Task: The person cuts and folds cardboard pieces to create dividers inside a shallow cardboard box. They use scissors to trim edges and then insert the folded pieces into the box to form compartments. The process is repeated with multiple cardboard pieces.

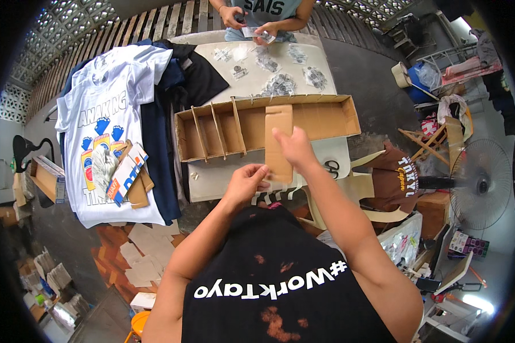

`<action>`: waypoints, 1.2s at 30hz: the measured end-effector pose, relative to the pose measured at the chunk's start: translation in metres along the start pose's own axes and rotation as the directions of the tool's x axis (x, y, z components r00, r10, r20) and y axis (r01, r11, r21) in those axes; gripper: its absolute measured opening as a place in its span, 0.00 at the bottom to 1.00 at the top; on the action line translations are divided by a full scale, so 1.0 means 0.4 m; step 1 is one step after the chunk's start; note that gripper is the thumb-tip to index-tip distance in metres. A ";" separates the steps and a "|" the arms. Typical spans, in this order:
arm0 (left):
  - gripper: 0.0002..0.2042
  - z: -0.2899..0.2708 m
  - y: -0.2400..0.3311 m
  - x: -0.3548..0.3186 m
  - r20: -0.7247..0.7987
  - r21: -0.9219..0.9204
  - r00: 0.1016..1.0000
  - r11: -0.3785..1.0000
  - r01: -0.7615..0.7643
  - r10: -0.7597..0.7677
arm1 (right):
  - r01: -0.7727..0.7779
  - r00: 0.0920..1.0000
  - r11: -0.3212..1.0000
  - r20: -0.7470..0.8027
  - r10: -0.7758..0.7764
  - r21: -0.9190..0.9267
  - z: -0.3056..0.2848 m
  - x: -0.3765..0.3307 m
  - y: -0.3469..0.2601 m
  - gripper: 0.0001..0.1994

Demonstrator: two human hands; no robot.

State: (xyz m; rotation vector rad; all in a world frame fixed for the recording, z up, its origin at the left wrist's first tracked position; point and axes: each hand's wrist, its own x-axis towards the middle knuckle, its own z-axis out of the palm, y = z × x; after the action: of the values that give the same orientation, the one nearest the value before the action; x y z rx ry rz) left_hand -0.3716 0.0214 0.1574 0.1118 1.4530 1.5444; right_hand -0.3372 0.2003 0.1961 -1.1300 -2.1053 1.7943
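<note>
A flat brown cardboard strip (278,148) with a notch near its far end stands over the front side of a long open cardboard box. My right hand (296,150) is closed on the strip's right edge, thumb across its face. My left hand (249,182) is pinched at the strip's lower left edge; what its fingertips hold is hidden. The cardboard box (320,123) has several upright dividers in its left part and a wide undivided section at right. Pale tape-like strips (276,192) hang from the table's near edge, just below my hands.
Black-handled scissors (331,167) lie on the white table (212,187). Small clear packets (279,84) are spread beyond the box, where another person's hands (260,31) hold a packet. Shirts (117,108) with cardboard scraps on top are piled at left. A fan (480,183) stands at right.
</note>
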 end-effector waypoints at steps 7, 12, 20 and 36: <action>0.10 -0.092 0.069 0.039 -0.103 0.445 0.917 0.842 -0.305 0.386 | 0.031 0.999 0.769 0.032 -0.014 -0.639 0.061 0.197 -0.077 0.18; 0.09 -0.149 0.089 0.060 -0.081 0.570 0.857 0.729 -0.380 0.510 | -0.030 0.996 0.755 0.046 0.079 -0.655 0.094 0.248 -0.092 0.19; 0.09 -0.168 0.083 0.075 -0.091 0.530 0.891 0.780 -0.334 0.444 | -0.046 0.994 0.682 0.031 0.101 -0.730 0.122 0.270 -0.104 0.20; 0.09 -0.183 0.076 0.090 -0.025 0.585 0.879 0.721 -0.373 0.476 | -0.036 0.986 0.553 0.061 0.155 -0.832 0.138 0.288 -0.068 0.20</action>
State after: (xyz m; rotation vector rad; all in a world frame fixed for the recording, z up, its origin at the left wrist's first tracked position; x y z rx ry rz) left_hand -0.4545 -0.0008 0.1424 0.7345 2.1112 1.4413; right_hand -0.4612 0.2287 0.1659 -1.3155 -3.1616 0.8048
